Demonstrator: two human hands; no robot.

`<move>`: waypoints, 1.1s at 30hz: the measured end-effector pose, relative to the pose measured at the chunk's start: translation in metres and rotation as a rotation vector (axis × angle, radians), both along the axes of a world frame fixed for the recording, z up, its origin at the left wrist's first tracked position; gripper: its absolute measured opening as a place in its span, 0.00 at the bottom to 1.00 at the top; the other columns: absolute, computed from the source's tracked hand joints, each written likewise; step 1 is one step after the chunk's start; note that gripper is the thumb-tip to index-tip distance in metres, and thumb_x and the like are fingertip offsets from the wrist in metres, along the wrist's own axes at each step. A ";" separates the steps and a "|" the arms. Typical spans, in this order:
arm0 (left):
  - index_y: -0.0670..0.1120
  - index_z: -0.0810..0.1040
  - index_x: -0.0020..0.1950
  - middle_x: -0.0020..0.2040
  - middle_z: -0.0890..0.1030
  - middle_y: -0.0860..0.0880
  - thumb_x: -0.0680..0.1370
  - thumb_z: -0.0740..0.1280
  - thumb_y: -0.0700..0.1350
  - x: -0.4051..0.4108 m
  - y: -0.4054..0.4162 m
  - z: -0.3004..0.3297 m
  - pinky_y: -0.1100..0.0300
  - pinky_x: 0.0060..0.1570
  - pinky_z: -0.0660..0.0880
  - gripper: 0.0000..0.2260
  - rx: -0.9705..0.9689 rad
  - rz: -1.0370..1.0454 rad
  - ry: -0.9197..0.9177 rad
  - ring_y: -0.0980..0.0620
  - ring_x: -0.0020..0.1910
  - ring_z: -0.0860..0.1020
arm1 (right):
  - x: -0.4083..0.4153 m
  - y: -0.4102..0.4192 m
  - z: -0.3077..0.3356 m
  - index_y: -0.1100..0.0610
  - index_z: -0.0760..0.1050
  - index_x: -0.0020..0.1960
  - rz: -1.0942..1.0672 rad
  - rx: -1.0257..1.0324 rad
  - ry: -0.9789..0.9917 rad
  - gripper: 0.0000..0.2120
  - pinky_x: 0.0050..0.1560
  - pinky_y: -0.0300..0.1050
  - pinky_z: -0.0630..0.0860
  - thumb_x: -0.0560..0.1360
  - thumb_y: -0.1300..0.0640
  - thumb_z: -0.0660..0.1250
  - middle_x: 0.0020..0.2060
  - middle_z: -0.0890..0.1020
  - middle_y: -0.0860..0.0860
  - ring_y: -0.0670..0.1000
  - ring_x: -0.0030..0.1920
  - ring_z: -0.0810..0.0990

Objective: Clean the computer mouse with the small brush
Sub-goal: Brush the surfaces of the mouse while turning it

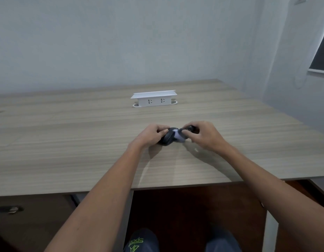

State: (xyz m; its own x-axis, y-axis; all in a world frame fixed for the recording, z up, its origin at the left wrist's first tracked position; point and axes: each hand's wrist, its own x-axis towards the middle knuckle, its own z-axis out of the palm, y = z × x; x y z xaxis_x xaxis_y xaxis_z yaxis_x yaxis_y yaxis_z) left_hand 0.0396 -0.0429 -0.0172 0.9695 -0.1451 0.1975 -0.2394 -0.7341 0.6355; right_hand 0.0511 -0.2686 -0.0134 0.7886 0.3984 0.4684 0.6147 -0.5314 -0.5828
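Left hand [151, 134] clamps black computer mouse [168, 138] steady on tabletop [66, 142] | right hand [203, 135] pinches dark-handled small brush [181, 135], pale bristles on mouse's right flank | judged: mid-brushing | white socket box [154, 100] well behind.

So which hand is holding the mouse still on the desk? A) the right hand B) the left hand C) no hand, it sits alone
B: the left hand grips the dark mouse on the desk, while the right hand works the small brush against it.
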 end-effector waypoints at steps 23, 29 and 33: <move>0.47 0.78 0.68 0.65 0.80 0.51 0.82 0.63 0.45 0.002 0.003 0.004 0.65 0.60 0.68 0.15 0.003 0.046 0.090 0.56 0.60 0.76 | 0.025 0.010 0.015 0.60 0.85 0.41 -0.192 -0.072 0.118 0.07 0.35 0.42 0.73 0.71 0.59 0.69 0.36 0.86 0.54 0.52 0.37 0.81; 0.46 0.83 0.60 0.53 0.84 0.49 0.82 0.62 0.47 0.002 0.000 0.005 0.62 0.50 0.69 0.13 0.065 0.077 0.031 0.55 0.50 0.77 | 0.006 0.011 0.011 0.62 0.83 0.36 -0.166 0.011 0.168 0.08 0.33 0.42 0.73 0.68 0.58 0.68 0.30 0.83 0.57 0.47 0.30 0.74; 0.38 0.79 0.44 0.36 0.77 0.46 0.81 0.61 0.51 0.004 -0.003 0.006 0.56 0.42 0.70 0.17 0.066 0.134 0.050 0.50 0.37 0.74 | 0.008 0.015 0.005 0.64 0.81 0.37 -0.191 0.043 0.194 0.10 0.36 0.50 0.80 0.68 0.57 0.67 0.33 0.83 0.62 0.49 0.28 0.75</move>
State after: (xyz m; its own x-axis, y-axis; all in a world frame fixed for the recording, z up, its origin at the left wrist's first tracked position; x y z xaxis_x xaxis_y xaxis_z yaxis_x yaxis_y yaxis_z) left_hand 0.0437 -0.0459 -0.0113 0.9894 -0.0251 0.1431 -0.1062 -0.7977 0.5937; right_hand 0.0592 -0.2532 -0.0085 0.9240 0.2173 0.3145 0.3807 -0.5993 -0.7042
